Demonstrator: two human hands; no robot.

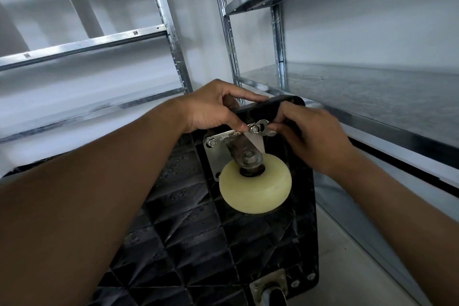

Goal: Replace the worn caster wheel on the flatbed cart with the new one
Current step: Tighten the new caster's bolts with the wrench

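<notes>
Found caster wheel (255,189) bolted at upper right corner of upturned cart (198,243) underside.
Grips cart's top edge with left hand (211,109), fingers curled over it, thumb tip just beside nut (253,128) at upper right corner of mounting plate (213,156). Pinches flat wrench (263,126) in right hand (310,136), wrench head seated on that nut. Recorded cream wheel just below both hands, apart from all fingers. Noted 2nd caster (270,283) at cart's lower edge and metal shelving (372,97) along right side.
</notes>
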